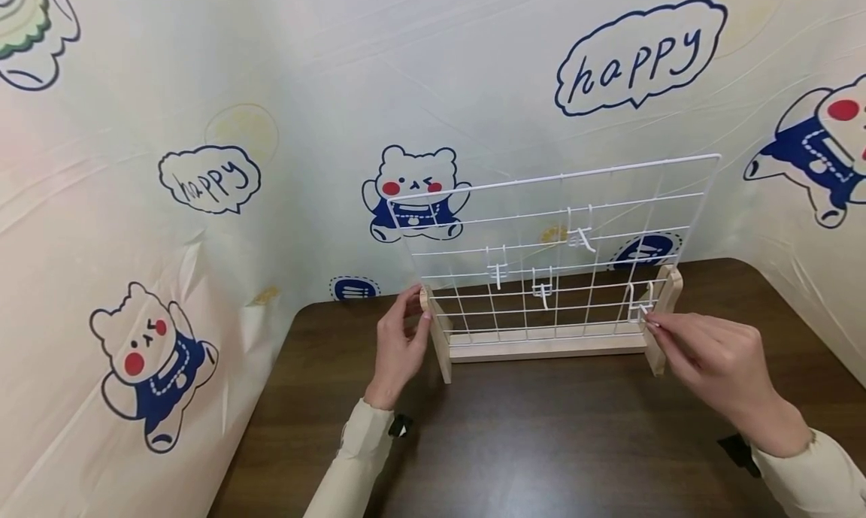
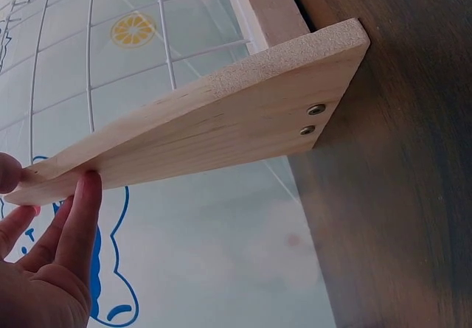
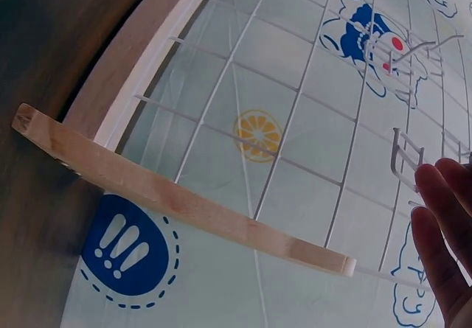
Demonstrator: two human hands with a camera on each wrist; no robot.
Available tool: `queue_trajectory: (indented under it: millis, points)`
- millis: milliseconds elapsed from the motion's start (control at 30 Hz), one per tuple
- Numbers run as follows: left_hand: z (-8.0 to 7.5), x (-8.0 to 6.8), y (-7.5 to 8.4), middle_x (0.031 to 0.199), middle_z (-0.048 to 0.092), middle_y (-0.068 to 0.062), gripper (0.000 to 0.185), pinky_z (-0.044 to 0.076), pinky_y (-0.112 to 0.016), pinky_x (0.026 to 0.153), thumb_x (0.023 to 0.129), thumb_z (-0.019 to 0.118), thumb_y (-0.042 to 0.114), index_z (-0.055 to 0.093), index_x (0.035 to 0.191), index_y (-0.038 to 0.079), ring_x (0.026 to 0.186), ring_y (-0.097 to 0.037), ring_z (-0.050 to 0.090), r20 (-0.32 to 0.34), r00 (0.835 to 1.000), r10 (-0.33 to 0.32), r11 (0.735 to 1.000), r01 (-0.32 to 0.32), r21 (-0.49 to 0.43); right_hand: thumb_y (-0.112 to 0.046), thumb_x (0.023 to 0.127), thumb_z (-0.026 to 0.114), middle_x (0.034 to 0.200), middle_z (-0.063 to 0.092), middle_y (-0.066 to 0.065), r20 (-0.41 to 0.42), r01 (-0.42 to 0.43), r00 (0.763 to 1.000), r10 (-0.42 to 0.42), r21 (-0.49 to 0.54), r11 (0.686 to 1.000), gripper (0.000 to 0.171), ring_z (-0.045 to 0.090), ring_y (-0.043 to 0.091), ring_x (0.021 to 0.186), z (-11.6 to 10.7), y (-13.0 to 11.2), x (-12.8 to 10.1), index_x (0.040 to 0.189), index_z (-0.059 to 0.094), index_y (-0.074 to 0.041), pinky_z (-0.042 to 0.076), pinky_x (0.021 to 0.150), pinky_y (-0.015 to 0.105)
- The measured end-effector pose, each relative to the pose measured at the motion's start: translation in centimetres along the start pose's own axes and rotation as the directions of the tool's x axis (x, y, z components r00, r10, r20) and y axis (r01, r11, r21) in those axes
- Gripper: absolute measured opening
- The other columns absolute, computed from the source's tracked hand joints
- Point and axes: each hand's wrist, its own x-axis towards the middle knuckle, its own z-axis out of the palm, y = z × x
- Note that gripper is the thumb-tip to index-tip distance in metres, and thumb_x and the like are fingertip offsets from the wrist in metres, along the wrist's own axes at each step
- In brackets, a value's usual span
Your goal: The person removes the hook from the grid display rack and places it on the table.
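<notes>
Head view: white wire grid rack (image 1: 561,247) in a wooden stand, upright on a dark bench (image 1: 541,443), both hands at its ends.

Left hand (image 1: 399,345) pinches the top of the left wooden upright (image 1: 436,337), thumb and fingers closed on it (left wrist view confirms fingertips (image 2: 85,195) against the wood). Right hand (image 1: 710,360) reaches with extended fingers to a small white hook (image 1: 639,304) hung low on the grid beside the right upright (image 1: 666,307); fingertips touch it, though I cannot tell whether they grip it. Three more white hooks hang on the grid. Backdrop: printed cloth (image 1: 203,202) with bears and "happy" bubbles.
</notes>
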Motion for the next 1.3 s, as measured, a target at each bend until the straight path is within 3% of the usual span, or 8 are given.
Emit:
queue_trajectory:
  millis: [567, 1300]
  points:
    - [0.0, 0.1, -0.4, 0.128, 0.071, -0.011, 0.042, 0.067, -0.042, 0.072, 0.103, 0.065, 0.020, 0.058, 0.145, 0.014, 0.108, -0.030, 0.075, -0.011, 1.000, 0.002, 1.000, -0.003, -0.016, -0.047, 0.109, 0.047, 0.078, 0.080, 0.007, 0.065, -0.011, 0.998, 0.011, -0.008, 1.000, 0.059, 0.073, 0.025, 0.059, 0.1, 0.1, -1.2, 0.088, 0.081, -0.004, 0.057, 0.054, 0.034]
    - [0.1, 0.1, -0.3, 0.128, 0.071, -0.011, 0.041, 0.067, -0.042, 0.074, 0.103, 0.065, 0.018, 0.058, 0.144, 0.017, 0.109, -0.030, 0.075, -0.002, 1.000, -0.002, 1.000, 0.002, -0.009, -0.047, 0.109, 0.047, 0.077, 0.080, 0.002, 0.091, -0.015, 0.996, 0.014, 0.008, 1.000, 0.056, 0.074, 0.019, 0.061, 0.8, 0.0, -3.7, 0.089, 0.082, -0.010, 0.058, 0.055, 0.031]
